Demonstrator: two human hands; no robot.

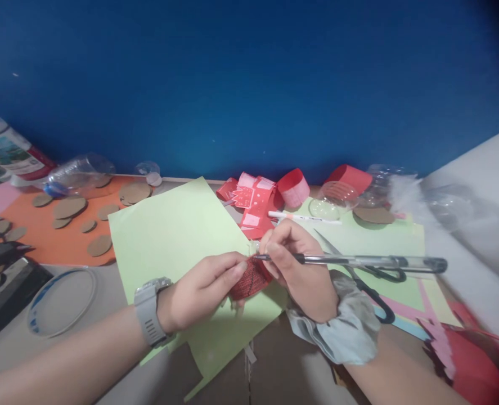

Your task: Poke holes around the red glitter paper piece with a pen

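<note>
Red patterned piece with dark lines: it sat between the two hands, its ten o'clock edge pinched by the left hand, whose thumb and forefinger were pressed together on it. The right hand had its fingers closed on a clear-barrelled pen; its tip pointed to nine o'clock at the piece's upper edge, though contact could not be told. A grey watch circled the left wrist, a pale scrunchie the right.

Outward from the piece, a light green sheet spread beneath the left hand and towards ten o'clock. Red-and-pink paper strips stood at twelve, and a white marker lay at one, its dark print too small to read. Scissors rested open at three on the bench. Cardboard discs dotted an orange sheet towards nine, with a hoop nearer. Farther off at ten, a tilted container bore a label with a landscape picture and illegible lettering.
</note>
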